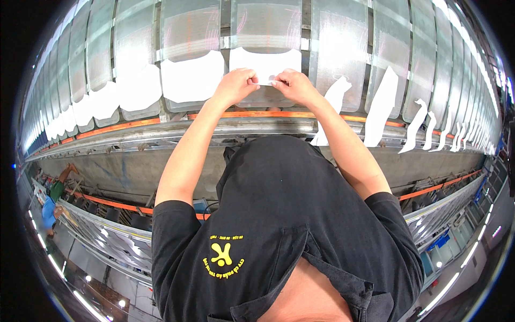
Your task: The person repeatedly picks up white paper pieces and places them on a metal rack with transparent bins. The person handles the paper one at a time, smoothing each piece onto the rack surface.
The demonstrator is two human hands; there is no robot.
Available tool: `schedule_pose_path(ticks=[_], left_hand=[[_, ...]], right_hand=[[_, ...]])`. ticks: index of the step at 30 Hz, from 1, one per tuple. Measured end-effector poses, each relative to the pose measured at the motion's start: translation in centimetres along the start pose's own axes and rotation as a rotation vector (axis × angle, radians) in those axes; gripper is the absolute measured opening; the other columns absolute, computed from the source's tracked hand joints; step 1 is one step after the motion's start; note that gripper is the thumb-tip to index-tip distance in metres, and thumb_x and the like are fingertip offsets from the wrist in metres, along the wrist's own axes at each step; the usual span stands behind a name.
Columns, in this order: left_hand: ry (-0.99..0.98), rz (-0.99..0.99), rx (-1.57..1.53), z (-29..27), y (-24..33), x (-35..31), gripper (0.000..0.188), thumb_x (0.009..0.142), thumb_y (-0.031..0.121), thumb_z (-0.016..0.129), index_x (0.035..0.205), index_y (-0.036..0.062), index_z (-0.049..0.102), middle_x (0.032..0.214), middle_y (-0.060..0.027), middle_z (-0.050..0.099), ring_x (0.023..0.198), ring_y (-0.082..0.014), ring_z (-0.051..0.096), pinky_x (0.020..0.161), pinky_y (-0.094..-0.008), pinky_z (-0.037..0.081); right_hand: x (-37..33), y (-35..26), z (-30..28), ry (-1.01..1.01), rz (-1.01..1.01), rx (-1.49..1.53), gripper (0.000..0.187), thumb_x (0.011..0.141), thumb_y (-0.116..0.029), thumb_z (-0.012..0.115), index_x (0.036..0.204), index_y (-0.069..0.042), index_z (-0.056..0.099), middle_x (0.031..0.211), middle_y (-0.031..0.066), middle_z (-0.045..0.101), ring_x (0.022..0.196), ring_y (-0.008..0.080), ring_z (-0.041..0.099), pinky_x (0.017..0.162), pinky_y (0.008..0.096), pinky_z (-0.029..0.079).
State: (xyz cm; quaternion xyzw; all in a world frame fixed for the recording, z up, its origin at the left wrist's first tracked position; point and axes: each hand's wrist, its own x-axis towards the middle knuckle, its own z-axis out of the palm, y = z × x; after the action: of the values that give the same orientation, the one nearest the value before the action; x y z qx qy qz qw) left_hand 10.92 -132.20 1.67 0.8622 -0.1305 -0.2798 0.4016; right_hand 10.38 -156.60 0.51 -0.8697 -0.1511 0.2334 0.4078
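A white cut piece, likely fabric, lies on a pale, shiny flat panel in front of me. Its near edge is pinched between thumb and fingers of my left hand. About a hand's width away, my right hand pinches the same edge, and a short stretch of it spans between both hands. To the left, a similar white piece lies flat on the neighbouring panel. On the right, a narrower white piece hangs over its panel's near edge, partly behind my right forearm.
Many such panels run in a long row both ways, more white pieces on them, including a long strip. An orange rail and a metal rail run along their near edge. Behind me stands another row. Far left, a person in blue.
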Motion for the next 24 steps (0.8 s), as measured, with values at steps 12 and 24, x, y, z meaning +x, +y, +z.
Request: schedule_pose_path(ticks=[12,24], left_hand=[[0.018,0.129,0.023,0.1,-0.2,-1.0,0.022,0.094,0.021,0.066,0.105,0.0020,0.072,0.096,-0.0137,0.069,0.090,-0.0287,0.065,0.082,-0.0384,0.051],[0.109,0.257,0.185,0.9,-0.9,-2.3,0.019,0.094,0.023,0.066,0.095,0.0049,0.072,0.091,-0.0106,0.066,0.093,-0.0317,0.062,0.086,-0.0439,0.048]], right_hand=[[-1.0,-0.4,0.6,0.048,-0.041,-0.035,0.015,0.086,-0.015,0.070,0.095,-0.003,0.069,0.092,0.0130,0.064,0.089,0.0319,0.065,0.079,0.0413,0.053],[-3.3,-0.8,1.0,0.111,-0.222,-0.191,0.012,0.091,-0.007,0.062,0.101,-0.002,0.065,0.095,0.0131,0.064,0.093,0.0337,0.064,0.084,0.0437,0.052]])
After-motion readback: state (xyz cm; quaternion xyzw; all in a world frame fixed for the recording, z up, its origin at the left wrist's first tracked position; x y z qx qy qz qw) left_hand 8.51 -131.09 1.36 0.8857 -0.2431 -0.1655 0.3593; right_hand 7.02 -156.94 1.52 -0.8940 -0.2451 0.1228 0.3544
